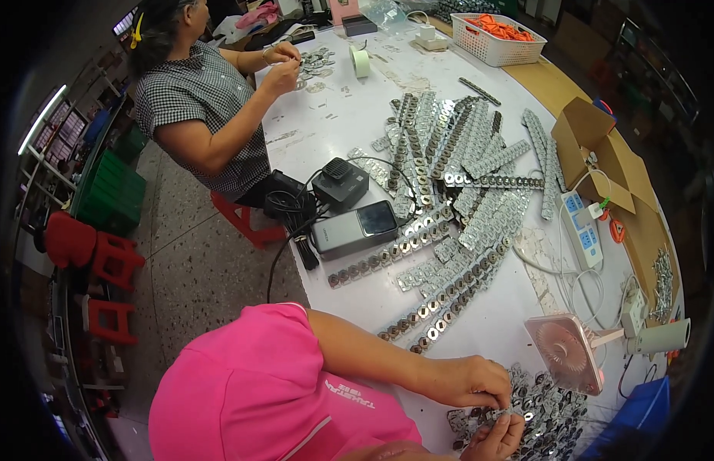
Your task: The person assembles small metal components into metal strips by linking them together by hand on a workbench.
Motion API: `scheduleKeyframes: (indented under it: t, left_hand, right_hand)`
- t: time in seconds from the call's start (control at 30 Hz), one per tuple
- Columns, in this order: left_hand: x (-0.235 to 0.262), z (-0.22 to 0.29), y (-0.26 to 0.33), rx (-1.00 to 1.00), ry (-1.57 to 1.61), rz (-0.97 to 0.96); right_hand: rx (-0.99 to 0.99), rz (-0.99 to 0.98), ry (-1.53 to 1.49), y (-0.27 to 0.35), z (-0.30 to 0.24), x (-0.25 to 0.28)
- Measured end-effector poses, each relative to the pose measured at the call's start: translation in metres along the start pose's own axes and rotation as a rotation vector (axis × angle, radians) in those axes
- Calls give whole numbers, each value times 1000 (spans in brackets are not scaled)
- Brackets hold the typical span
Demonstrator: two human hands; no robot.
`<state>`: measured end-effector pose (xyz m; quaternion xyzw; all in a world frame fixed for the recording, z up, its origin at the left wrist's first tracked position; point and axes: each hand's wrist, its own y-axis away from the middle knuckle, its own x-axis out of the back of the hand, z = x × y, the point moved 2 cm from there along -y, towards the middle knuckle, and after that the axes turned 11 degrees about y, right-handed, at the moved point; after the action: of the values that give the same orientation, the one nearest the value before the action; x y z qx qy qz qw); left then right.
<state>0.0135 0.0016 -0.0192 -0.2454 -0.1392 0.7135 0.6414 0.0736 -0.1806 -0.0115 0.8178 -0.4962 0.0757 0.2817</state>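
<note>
My left hand (480, 382) is bent over a small silvery metal piece (506, 412), its thumb and fingers pinched together. Just below, my right hand (496, 439) grips the same spot from the other side, fingertips almost meeting the left ones. What exactly the piece is, and how much of it each hand holds, is partly hidden by the fingers. Around and under the hands spreads a heap of loose silver and dark metal pieces (553, 415). Farther off, long strips of joined round metal pieces (449, 300) fan across the white table.
A pink fan (560, 347) stands beside the heap, near a white power strip (582, 230) and an open cardboard box (595, 150). A grey device (353, 229) with cables lies left of the strips. Across the table, a co-worker's hands (281, 67) handle small parts.
</note>
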Motion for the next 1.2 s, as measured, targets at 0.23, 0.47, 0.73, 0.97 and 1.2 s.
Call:
scheduleKeyframes:
  t: [0.23,0.47,0.73,0.97,1.2]
  left_hand:
    - [14,13,-6,139,-100,92]
    - [10,9,-17,263,-79,22]
    - [5,11,-8,286,-59,111]
    - [1,10,-19,230,-131,52]
    - [5,13,-10,90,-206,7]
  right_hand:
    - [17,12,-265,1,-28,-21]
    - [60,-60,-333,-1,-23,-16]
    - [83,-93,-387,3,-20,-9]
    - [128,-136,-371,-1,-22,-11]
    - [27,44,-296,-2,-21,-23]
